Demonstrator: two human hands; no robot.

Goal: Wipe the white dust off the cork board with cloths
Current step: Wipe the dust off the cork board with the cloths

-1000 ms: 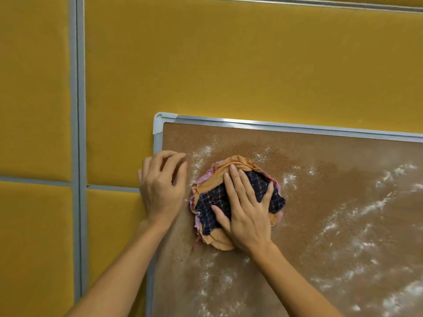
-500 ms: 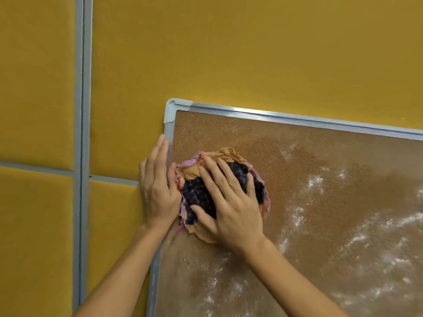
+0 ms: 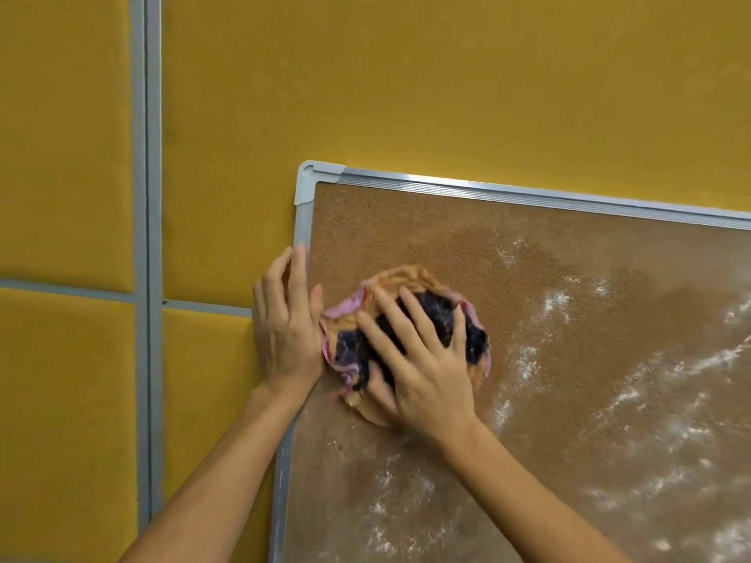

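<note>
On the yellow padded wall [image 3: 406, 75], the cork board [image 3: 406, 237] looks clean near its upper-left corner. White dust [image 3: 630, 396] lies right of and below the bunched cloths [image 3: 410, 278], which the right hand [image 3: 422, 371] presses with spread fingers. The left hand [image 3: 284, 331] lies flat, fingers together, on the board's left frame.

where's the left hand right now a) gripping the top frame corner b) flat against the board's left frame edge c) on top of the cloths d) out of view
b, the left hand lies with straight fingers along the frame at the cork board left edge, beside the cloths under the right hand.
</note>
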